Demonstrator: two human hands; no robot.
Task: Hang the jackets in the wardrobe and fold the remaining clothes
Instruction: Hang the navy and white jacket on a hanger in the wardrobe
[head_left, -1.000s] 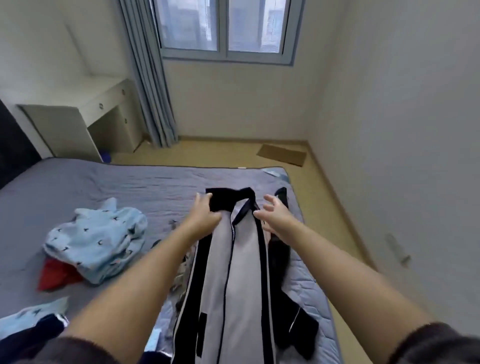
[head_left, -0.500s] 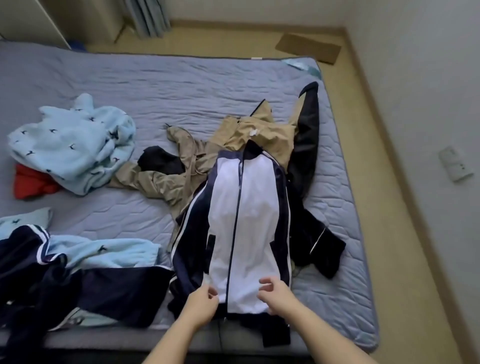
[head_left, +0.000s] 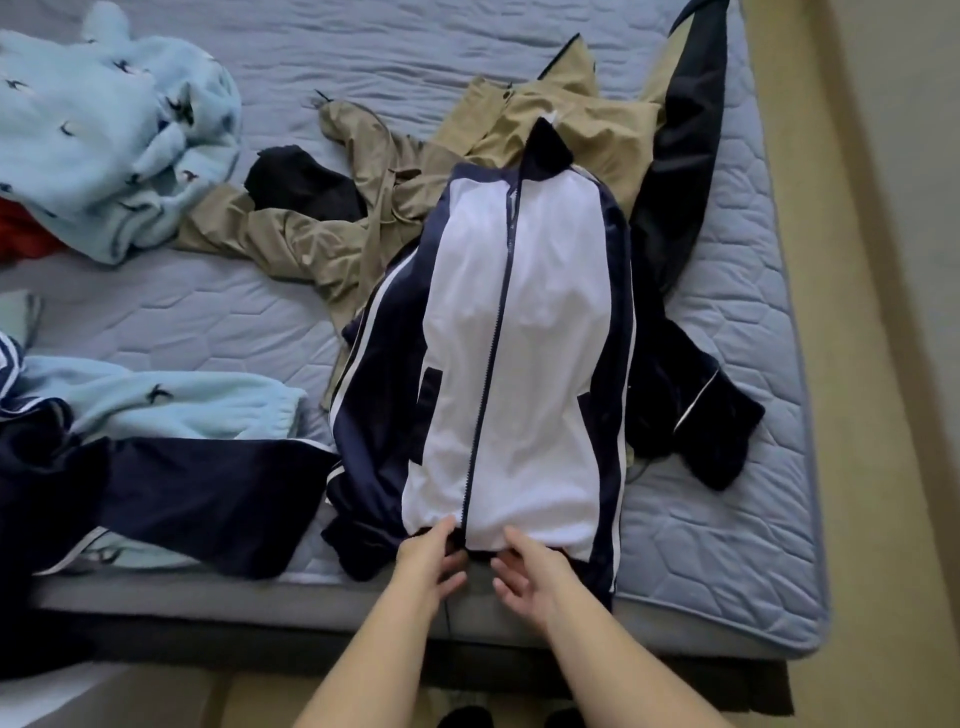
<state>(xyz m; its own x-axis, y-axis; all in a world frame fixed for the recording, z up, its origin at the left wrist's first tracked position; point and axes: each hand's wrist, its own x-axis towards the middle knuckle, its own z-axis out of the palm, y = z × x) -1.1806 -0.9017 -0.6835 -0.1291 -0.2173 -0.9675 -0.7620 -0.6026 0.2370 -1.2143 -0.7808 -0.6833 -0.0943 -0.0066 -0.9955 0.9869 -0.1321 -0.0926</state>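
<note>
fingers of both hands pinch white jacket (head_left: 519, 332) hem; tan coat (head_left: 332, 244) beneath, blue fleece (head_left: 104, 130) aside.

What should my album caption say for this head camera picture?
Both hands work the hem of a navy-and-white jacket on the bed.

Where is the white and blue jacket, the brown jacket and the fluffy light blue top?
White and navy jacket (head_left: 540, 322): head view, on its white front panel.
Tan jacket (head_left: 311, 244): head view, on its crumpled sleeve left of the white jacket.
Fluffy light blue top (head_left: 98, 130): head view, on the middle of the heap.
</note>
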